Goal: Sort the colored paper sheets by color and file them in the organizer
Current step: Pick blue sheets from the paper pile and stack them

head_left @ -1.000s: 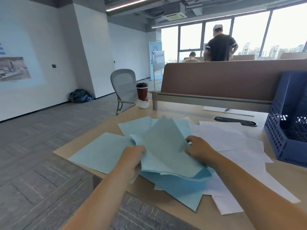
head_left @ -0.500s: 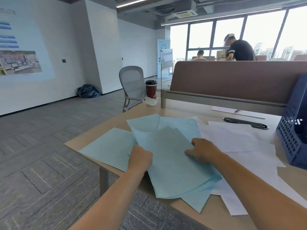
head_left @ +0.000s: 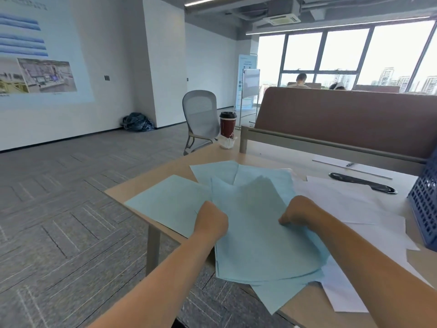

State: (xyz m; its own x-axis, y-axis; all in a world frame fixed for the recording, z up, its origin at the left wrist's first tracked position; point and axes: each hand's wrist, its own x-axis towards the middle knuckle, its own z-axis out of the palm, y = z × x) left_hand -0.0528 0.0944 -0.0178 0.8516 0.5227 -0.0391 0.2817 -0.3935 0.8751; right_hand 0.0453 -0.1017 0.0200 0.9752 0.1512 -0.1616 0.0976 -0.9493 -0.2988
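We hold the blue sheets (head_left: 260, 245) from both sides on the table (head_left: 260, 155). Our left hand (head_left: 212, 221) curls round the pile's left edge. Our right hand (head_left: 300, 211) is curled at its right edge, thumb down on the top sheet. That sheet, raised a second ago, now lies flat, and the fan has drawn tighter. The white sheets (head_left: 343, 204) lie just to the right. The blue organizer (head_left: 423, 209) has slid almost out of view at the right edge.
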